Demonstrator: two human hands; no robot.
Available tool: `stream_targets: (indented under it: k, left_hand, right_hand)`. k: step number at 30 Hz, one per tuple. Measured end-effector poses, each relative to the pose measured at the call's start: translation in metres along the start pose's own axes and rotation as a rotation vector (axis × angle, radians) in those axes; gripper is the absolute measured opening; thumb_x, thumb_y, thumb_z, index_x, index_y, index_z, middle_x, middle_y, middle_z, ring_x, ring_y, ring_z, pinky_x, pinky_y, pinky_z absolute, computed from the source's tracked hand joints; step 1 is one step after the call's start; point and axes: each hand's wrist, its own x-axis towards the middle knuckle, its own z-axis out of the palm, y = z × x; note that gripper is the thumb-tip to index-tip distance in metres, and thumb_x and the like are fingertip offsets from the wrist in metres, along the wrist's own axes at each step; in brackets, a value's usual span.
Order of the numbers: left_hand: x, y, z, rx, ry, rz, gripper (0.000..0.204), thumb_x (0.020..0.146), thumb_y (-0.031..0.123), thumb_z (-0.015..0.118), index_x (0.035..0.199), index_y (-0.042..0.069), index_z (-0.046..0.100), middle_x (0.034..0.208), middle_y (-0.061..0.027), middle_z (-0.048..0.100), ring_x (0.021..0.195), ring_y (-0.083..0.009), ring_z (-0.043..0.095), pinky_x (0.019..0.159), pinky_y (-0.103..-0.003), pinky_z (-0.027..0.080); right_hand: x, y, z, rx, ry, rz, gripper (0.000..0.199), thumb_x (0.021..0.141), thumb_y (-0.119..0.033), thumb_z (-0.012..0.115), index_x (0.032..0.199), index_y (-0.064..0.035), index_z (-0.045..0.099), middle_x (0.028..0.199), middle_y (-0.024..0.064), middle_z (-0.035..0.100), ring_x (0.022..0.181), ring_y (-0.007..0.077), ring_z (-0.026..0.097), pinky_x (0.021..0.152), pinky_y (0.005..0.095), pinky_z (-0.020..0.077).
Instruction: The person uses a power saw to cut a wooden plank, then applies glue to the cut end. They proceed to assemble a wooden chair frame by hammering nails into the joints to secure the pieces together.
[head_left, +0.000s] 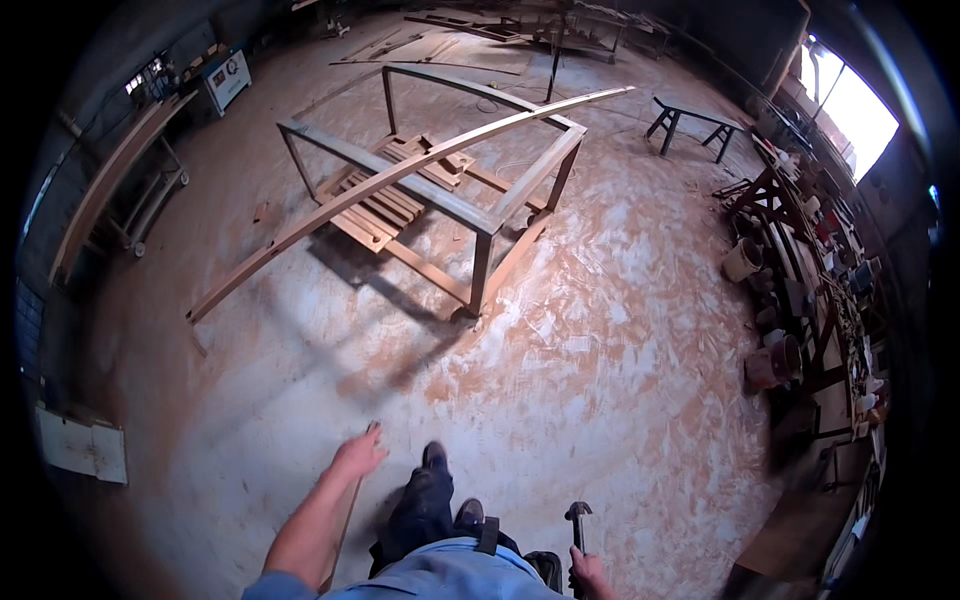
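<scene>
Shirt [455,577], hammer [579,513] in right hand [590,575], buckets [742,261], contents unclear

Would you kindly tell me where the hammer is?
In the head view, the hammer is low and right of centre, in the right hand, right of the shoes.

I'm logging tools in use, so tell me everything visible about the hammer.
The hammer has a dark, metal-looking head with one end curved, on a slim handle. The right hand grips the handle, hiding its lower part. The head points forward, right of the blue shirt; nothing else visibly touches it. The handle's material is unclear.
</scene>
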Motion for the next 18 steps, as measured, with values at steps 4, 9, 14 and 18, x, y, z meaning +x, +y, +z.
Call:
stream_targets:
  k: [4, 9, 14, 18]
  left_hand:
    - [0.141, 0.132, -0.110, -0.302, 0.090, 0.173, 0.046, 0.092, 0.034, 0.056, 0.127, 0.005, 0.059, 0.103, -0.0195, 0.070, 0.097, -0.0307, 0.068, 0.084, -0.039, 0.052]
    - [0.358, 0.230, -0.245, -0.227, 0.296, 0.435, 0.054, 0.092, 0.040, 0.059, 0.133, 0.005, 0.055, 0.110, -0.0184, 0.069, 0.105, -0.0323, 0.066, 0.091, -0.040, 0.050]
    - [0.532, 0.321, -0.340, 0.018, 0.604, 0.481, 0.063, 0.085, 0.038, 0.068, 0.130, -0.003, 0.055, 0.126, -0.0232, 0.060, 0.119, -0.0385, 0.056, 0.102, -0.045, 0.044]
    - [0.628, 0.352, -0.379, 0.138, 0.533, 0.388, 0.062, 0.080, 0.043, 0.070, 0.123, -0.001, 0.060, 0.118, -0.0233, 0.064, 0.111, -0.0366, 0.061, 0.098, -0.044, 0.048]
  right_hand:
    - [0.011, -0.008, -0.001, 0.247, 0.043, 0.120, 0.056, 0.091, -0.049, 0.060, 0.073, 0.0040, 0.057, 0.057, 0.0132, 0.056, 0.047, 0.0274, 0.059, 0.043, 0.0425, 0.0503]
    - [0.033, -0.098, 0.005, 0.302, 0.081, 0.179, 0.050, 0.091, -0.045, 0.059, 0.081, 0.0037, 0.056, 0.059, 0.0137, 0.057, 0.049, 0.0277, 0.059, 0.045, 0.0426, 0.0497]
    - [0.033, -0.219, -0.016, 0.276, 0.128, 0.241, 0.044, 0.091, -0.041, 0.059, 0.089, 0.0034, 0.056, 0.061, 0.0142, 0.058, 0.050, 0.0280, 0.059, 0.046, 0.0426, 0.0490]
    - [0.022, -0.294, -0.041, 0.250, 0.136, 0.281, 0.041, 0.091, -0.038, 0.059, 0.095, 0.0031, 0.055, 0.063, 0.0146, 0.059, 0.051, 0.0282, 0.059, 0.046, 0.0427, 0.0485]
